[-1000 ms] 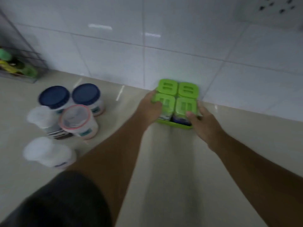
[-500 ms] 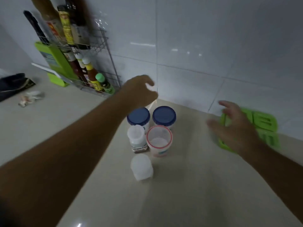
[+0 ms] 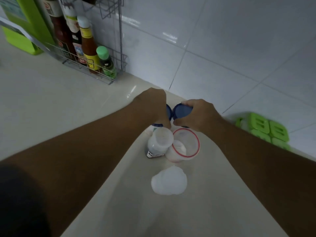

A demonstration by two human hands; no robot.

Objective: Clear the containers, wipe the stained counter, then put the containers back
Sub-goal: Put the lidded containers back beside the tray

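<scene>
Both hands gripping now: left hand [image 3: 154,108] is closing on the left blue-lid jar [image 3: 168,111], right hand [image 3: 198,113] is clamping the right blue-lid jar [image 3: 181,112]. Jars are sitting side by side by the wall, behind the red-rimmed tub [image 3: 185,146] and white-capped bottle [image 3: 159,142].

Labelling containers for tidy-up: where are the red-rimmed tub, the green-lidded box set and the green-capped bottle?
red-rimmed tub [image 3: 192,152], head view, clear lid.
green-lidded box set [image 3: 266,128], head view, top lid.
green-capped bottle [image 3: 102,52], head view, cap.
</scene>
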